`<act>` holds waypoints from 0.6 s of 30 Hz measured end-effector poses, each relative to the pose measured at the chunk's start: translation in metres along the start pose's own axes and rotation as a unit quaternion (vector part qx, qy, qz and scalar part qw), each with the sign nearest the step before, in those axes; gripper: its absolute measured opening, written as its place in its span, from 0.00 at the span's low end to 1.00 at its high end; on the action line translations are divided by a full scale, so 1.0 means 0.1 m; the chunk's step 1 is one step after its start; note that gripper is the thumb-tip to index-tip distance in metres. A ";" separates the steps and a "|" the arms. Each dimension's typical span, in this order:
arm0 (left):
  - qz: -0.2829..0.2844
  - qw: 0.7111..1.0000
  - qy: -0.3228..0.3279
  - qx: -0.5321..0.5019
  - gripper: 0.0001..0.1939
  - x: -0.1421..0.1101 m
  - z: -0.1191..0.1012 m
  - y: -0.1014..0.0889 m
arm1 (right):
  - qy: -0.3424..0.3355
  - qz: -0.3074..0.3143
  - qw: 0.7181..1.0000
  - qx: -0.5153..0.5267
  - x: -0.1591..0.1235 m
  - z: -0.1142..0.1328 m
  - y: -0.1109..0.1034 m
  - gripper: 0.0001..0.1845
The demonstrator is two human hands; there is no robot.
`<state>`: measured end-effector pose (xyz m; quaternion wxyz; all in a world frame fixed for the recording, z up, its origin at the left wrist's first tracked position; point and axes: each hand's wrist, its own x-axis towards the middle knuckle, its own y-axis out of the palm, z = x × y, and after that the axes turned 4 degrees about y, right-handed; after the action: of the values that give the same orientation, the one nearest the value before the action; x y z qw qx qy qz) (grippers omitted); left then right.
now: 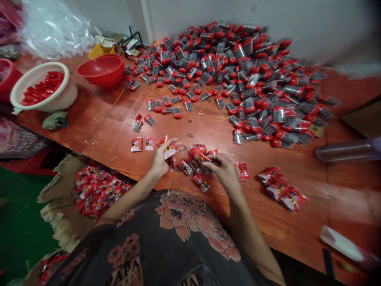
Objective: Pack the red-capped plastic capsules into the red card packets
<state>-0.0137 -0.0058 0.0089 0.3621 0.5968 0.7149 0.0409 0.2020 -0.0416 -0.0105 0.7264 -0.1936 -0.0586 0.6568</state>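
Note:
My left hand (161,159) is closed around some small red printed packets (170,151), its fingertips pointing right. My right hand (224,169) pinches a red-and-black packet (203,158) over a small cluster of similar ones. Below that, a wrapped packet (201,183) lies close to the table's front edge. Left of my left hand, two flat red cards (136,144) lie side by side. Just beyond my right hand is another flat red card (243,171). Farther right sits a small group of fanned red packets (281,188).
A large heap of red-capped clear containers (238,71) covers the back of the red table (119,119). At the left stand a white bowl (71,93) of red parts and a red bowl (101,71). A carton (56,198) below holds many packets. Plastic tubes (348,151) lie at right.

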 end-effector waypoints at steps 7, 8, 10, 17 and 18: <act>-0.011 1.000 -0.015 0.000 0.15 0.04 0.07 0.04 | -0.090 0.056 0.994 -0.010 0.18 0.32 0.36 0.13; -0.013 1.000 -0.015 0.002 0.15 0.05 0.09 0.05 | -0.093 0.081 0.992 0.010 0.22 0.37 0.48 0.15; -0.017 1.000 -0.003 0.004 0.16 0.08 0.11 0.03 | -0.099 0.118 0.988 0.024 0.31 0.44 0.66 0.19; -0.089 0.994 0.059 0.011 0.17 0.34 0.03 -0.18 | -0.158 0.234 0.953 -0.110 1.03 0.56 0.77 0.18; -0.107 0.993 0.058 0.001 0.16 0.37 0.01 -0.19 | -0.156 0.233 0.949 -0.141 1.21 0.58 0.78 0.17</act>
<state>-0.0296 0.0211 -0.0182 0.3217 0.5139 0.7944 0.0359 0.1255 0.0935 -0.0058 0.4998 -0.1975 -0.2169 0.8149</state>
